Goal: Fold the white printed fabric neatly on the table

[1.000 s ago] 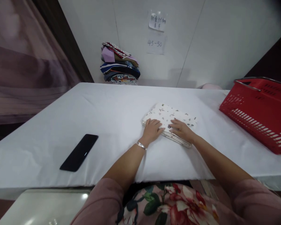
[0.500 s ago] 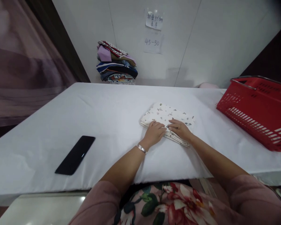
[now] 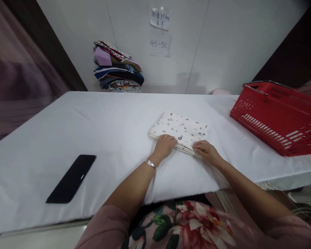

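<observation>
A folded white cloth [image 3: 182, 127] printed with small leaf-like motifs lies flat on the table, its stacked layers showing along the near edge. My left hand [image 3: 165, 145], a silver bracelet at its wrist, has its fingers curled over that near edge, left of the middle. Towards the near right corner, my right hand [image 3: 206, 151] pinches the same edge between thumb and fingers. Both thumbs are mostly hidden.
A black phone [image 3: 71, 178] lies on the white-covered table [image 3: 114, 128] to the left. At the right stands a red plastic basket [image 3: 277, 117]. Beyond the far edge rises a stack of folded fabrics [image 3: 118, 69], against a wall with paper signs [image 3: 160, 44].
My right hand has slid right along the cloth's near edge, from lying on top near the middle to pinching near the corner. My left hand stays on the edge. The view has shifted slightly right.
</observation>
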`<move>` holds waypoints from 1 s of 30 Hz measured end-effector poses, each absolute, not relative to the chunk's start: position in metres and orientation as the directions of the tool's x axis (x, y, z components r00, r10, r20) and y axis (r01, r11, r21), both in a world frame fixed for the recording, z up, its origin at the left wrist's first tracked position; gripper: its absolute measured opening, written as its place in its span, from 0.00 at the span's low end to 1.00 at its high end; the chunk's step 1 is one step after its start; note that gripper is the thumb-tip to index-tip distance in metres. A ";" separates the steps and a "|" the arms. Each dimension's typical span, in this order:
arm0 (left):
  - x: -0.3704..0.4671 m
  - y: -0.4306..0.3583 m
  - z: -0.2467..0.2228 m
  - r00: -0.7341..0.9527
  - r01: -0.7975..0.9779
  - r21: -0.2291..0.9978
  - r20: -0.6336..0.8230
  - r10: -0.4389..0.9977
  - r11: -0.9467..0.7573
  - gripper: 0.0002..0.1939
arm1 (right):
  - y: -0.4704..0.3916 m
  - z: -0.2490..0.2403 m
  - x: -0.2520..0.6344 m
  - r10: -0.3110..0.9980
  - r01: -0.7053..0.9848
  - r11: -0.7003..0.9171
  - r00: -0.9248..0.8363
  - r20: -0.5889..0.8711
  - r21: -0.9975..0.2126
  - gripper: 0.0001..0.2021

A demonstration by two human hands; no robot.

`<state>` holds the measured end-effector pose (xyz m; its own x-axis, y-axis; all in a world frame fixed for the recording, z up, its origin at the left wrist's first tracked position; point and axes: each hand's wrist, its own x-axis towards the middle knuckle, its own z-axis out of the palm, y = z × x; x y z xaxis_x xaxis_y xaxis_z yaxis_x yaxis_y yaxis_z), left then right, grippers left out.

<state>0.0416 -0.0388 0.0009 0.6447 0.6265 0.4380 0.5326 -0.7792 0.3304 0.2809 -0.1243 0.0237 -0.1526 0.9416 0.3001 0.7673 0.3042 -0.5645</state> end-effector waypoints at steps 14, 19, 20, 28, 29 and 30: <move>0.040 -0.041 0.001 0.637 0.527 0.355 0.437 0.635 -0.773 0.12 | -0.130 0.016 0.285 0.966 0.668 0.224 -0.054 0.253 -0.709 0.12; 0.039 -0.040 0.000 0.646 0.504 0.364 0.443 0.622 -0.783 0.12 | -0.130 0.024 0.294 0.966 0.487 0.070 0.184 0.180 -0.871 0.15; 0.038 -0.040 0.000 0.649 0.498 0.366 0.445 0.617 -0.787 0.12 | -0.131 0.023 0.297 0.945 0.457 0.033 0.274 0.176 -0.889 0.16; 0.041 -0.048 0.008 0.654 0.481 0.344 0.472 0.591 -0.807 0.12 | -0.139 0.009 0.311 0.870 0.236 -0.224 0.487 -0.084 -0.946 0.23; 0.042 -0.049 0.008 0.666 0.474 0.337 0.467 0.581 -0.814 0.12 | -0.136 0.011 0.309 0.862 0.213 -0.249 0.493 -0.117 -0.945 0.26; 0.042 -0.050 0.009 0.676 0.467 0.336 0.461 0.575 -0.818 0.11 | -0.132 0.014 0.308 0.856 0.199 -0.275 0.496 -0.145 -0.941 0.28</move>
